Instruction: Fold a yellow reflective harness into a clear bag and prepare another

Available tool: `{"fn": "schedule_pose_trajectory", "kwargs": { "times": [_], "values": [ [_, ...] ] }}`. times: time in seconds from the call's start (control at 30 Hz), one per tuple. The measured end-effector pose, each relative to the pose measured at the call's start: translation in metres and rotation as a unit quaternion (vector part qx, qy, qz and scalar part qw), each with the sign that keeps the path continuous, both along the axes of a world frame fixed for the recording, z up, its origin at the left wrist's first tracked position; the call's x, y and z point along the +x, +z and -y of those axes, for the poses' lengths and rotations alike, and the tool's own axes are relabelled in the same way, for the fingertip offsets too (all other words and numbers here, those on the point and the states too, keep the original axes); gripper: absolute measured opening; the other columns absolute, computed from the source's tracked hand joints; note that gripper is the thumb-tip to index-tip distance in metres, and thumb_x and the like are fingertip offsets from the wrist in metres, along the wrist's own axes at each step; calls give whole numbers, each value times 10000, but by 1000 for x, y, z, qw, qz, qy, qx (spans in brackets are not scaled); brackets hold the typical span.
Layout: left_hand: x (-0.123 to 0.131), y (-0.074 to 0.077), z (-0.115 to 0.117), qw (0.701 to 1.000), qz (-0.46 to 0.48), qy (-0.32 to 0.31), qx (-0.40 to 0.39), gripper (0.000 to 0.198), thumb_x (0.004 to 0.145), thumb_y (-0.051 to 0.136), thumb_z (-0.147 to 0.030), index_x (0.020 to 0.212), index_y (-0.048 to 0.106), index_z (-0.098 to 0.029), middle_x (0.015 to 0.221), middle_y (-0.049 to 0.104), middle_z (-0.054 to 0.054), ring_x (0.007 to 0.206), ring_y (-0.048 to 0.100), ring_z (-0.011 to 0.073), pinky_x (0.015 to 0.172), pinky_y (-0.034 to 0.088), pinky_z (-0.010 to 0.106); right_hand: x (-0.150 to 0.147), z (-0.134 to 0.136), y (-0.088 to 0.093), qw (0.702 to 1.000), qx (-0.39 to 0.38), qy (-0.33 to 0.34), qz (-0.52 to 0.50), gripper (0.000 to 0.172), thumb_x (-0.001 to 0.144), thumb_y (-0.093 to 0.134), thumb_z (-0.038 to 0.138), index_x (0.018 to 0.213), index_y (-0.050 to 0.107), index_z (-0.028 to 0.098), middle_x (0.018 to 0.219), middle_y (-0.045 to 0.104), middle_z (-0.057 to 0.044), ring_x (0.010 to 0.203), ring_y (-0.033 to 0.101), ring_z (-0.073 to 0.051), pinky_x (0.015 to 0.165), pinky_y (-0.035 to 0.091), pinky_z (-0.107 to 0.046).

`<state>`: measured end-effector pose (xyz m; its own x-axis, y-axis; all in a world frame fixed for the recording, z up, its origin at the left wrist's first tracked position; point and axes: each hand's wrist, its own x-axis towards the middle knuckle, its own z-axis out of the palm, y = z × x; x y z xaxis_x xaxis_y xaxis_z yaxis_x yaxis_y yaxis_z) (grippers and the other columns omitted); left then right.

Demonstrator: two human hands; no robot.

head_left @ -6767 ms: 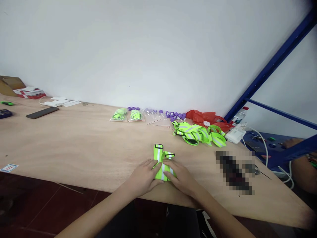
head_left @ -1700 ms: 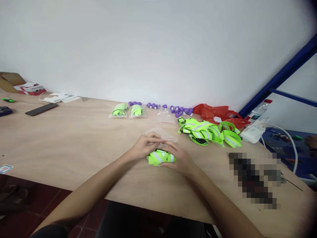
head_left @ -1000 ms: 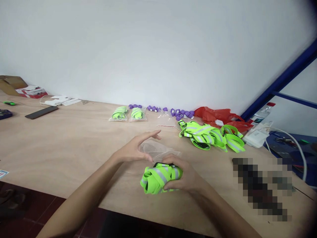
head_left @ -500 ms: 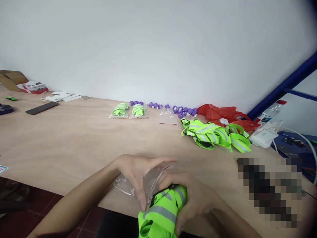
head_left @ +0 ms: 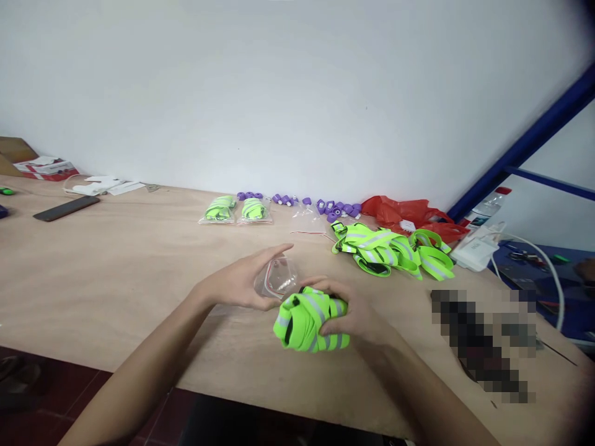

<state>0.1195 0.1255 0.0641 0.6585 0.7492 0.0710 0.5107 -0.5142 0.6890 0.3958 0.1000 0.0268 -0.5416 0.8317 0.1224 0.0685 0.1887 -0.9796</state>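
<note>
1. Plywood table (head_left: 116, 272): pale, matte, faint grain; spans the view below a plain white wall (head_left: 279, 93). Dark red floor tiles (head_left: 28, 396) show under the near edge. Blue metal frame (head_left: 525, 145) slants up at right.
2. Right hand (head_left: 360, 316): fingers curled shut around a rolled reflective band (head_left: 309, 322), neon green woven fabric with grey shiny stripes, bundled into a rough cylinder. Bundle sits at the near centre of the table, whether resting on it or just above cannot be told.
3. Left hand (head_left: 242, 282): thumb and fingers pinch a small clear plastic bag (head_left: 277, 279), thin, glossy, crumpled, with a red line along its mouth. Bag mouth is just beside the bundle's top, touching or nearly so.
4. Loose pile of bands (head_left: 390, 251): same green fabric, tangled loops, well behind the right hand.
5. Two packed bags (head_left: 237, 209): clear, flat, each with a green roll inside, near the wall.
6. Purple clips (head_left: 320, 204): small, hard-looking, scattered in a row along the wall; red plastic bag (head_left: 409, 214), crinkled, to their right.
7. Dark phone (head_left: 65, 207): flat, far left. White adapter (head_left: 474, 251) with cable at right.
</note>
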Motion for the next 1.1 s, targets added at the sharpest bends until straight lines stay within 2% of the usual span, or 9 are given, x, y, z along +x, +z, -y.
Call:
{"fn": "schedule_pose_trajectory", "kwargs": {
  "times": [0.17,0.27,0.37,0.47,0.63,0.8,0.93,1.03,1.1],
  "values": [
    [2,-10,-8,990,-89,4,107,1049,758,750,-488,1590,179,-202,1458,490,169,1310,494,349,1067,422,496,7,-14,-7,980,12,-194,46,445,639,846,396,1029,723,221,1018,745,-48,975,681,-287,850,541,-398],
    [14,-22,-9,978,-116,-7,175,1044,768,719,-542,1584,185,-170,1433,503,184,1290,493,360,1062,407,501,3,-16,-10,969,17,-238,60,431,671,810,429,1025,713,203,993,748,-51,939,688,-278,810,547,-382],
    [25,-35,-11,961,-124,-5,248,992,803,662,-577,1576,197,-164,1415,513,182,1275,490,356,1065,384,494,-2,-15,-14,962,36,-241,120,466,668,817,443,1055,720,201,993,750,-46,938,687,-283,826,544,-395],
    [30,-44,-14,949,-139,-12,281,1025,782,677,-560,1575,176,-147,1393,524,187,1256,494,353,1053,377,478,-2,-14,-19,958,63,-215,178,471,682,812,438,1092,734,218,1066,753,-43,996,682,-296,883,534,-415],
    [38,-51,-16,946,-154,-66,278,1046,744,721,-549,1558,207,-141,1411,516,188,1254,497,352,1061,363,464,0,-15,-22,960,50,-168,219,466,713,792,423,1126,742,211,1128,757,-63,1052,683,-312,939,523,-438],
    [50,-58,-11,946,-144,-109,271,1078,750,717,-607,1562,179,-145,1439,498,194,1297,478,347,1111,321,479,-5,-17,-28,970,38,-170,172,488,694,805,400,1139,742,210,1197,743,-76,1148,655,-336,1009,490,-478],
    [48,-57,-8,943,-157,-65,285,1054,757,701,-659,1540,207,-156,1512,427,211,1380,399,379,1176,167,598,-6,-17,-29,972,14,-185,144,446,676,821,414,1071,756,216,1133,759,-67,1087,673,-338,961,513,-477],
    [45,-53,-7,949,-155,-25,275,948,743,702,-697,1442,364,-153,1441,506,191,1361,425,370,1191,132,613,-5,-16,-25,975,-4,-178,136,407,699,801,423,1039,754,205,1063,766,-57,1002,689,-322,866,544,-434],
    [46,-52,-7,954,-144,-28,263,866,762,694,-688,1396,420,-164,1388,556,165,1328,466,345,1204,126,598,-5,-15,-25,976,-3,-175,130,386,714,788,426,1027,753,202,1038,764,-51,975,687,-310,838,545,-415]
  ]
}}
